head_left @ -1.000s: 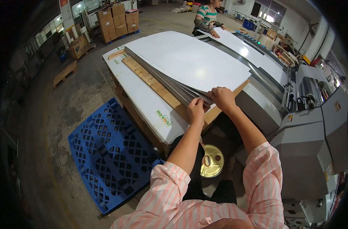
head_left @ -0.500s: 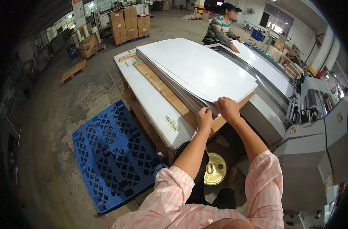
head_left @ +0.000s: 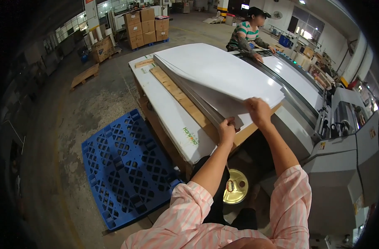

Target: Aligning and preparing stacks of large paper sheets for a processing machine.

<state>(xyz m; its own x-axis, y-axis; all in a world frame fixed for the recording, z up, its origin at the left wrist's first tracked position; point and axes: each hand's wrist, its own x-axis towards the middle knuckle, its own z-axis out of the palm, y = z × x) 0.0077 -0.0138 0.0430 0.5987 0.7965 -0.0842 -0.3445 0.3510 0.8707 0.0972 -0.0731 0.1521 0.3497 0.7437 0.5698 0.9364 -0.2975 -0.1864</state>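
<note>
A stack of large white sheets (head_left: 214, 66) lies on a board-topped table in front of me. My right hand (head_left: 258, 112) is closed on the near corner of the upper sheets and holds it raised, so those sheets bow upward. Beneath them a gap shows the lower sheets (head_left: 222, 103). At the near corner of this lower part, my left hand (head_left: 227, 129) is closed with fingertips pinching the sheet edges. How many sheets each hand has cannot be seen.
Wooden strips (head_left: 183, 99) lie along the stack's left side on the white board (head_left: 168, 112). A blue plastic pallet (head_left: 127, 166) is on the floor at left. A gold drum (head_left: 236, 186) stands by my legs. Right is a grey machine (head_left: 330, 174), with a co-worker (head_left: 247, 33) beyond.
My right hand has risen and moved slightly right, lifting the upper sheets' corner and widening the gap. My left hand stays at the lower sheets' corner. The co-worker's arms have shifted.
</note>
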